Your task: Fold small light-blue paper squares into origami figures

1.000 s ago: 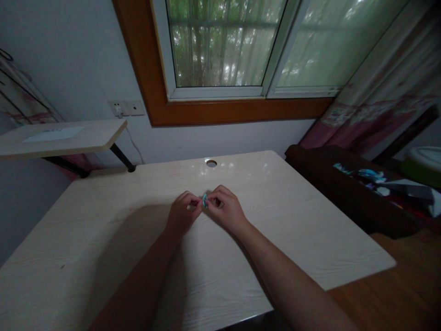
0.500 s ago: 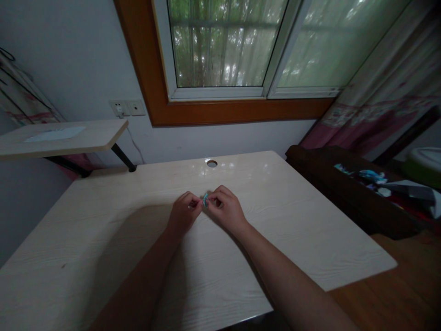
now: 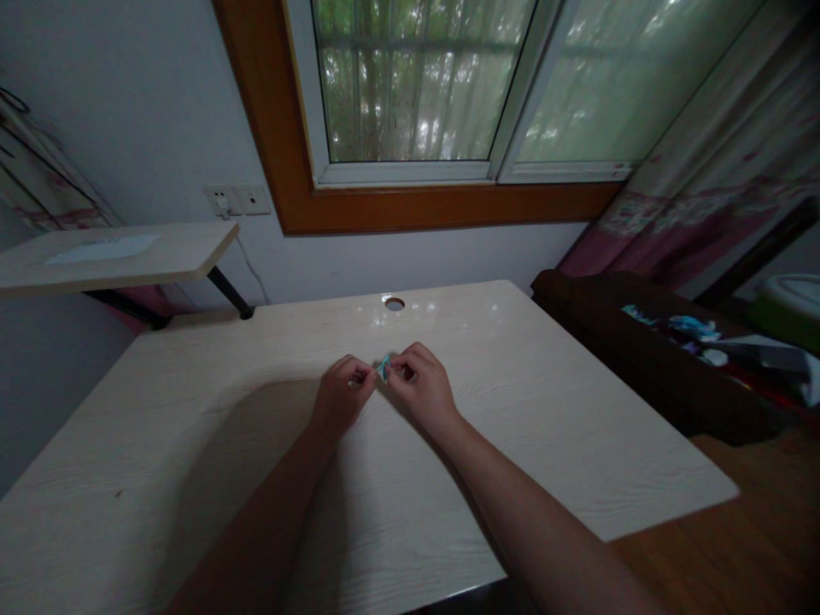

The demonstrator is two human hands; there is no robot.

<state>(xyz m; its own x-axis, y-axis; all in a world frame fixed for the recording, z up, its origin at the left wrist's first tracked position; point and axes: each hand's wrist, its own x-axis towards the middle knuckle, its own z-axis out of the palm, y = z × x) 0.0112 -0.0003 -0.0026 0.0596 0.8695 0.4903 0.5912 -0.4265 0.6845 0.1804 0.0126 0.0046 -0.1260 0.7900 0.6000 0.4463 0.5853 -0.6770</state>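
Observation:
Both my hands meet over the middle of a pale wooden desk (image 3: 192,444). My left hand (image 3: 342,396) and my right hand (image 3: 421,389) are curled into pinches, fingertips facing each other. Between them they grip a tiny blue-green object (image 3: 383,368), too small to name; most of it is hidden by the fingers. Both forearms reach in from the bottom edge of the view.
A round cable hole (image 3: 394,303) sits near the desk's far edge under a window. A small side shelf (image 3: 128,256) with a sheet on it stands at the left. A dark wooden cabinet (image 3: 641,350) with clutter stands at the right, beside a curtain.
The hands have barely moved; the fingers shift slightly around the small blue-green object, which now sits a touch higher between them.

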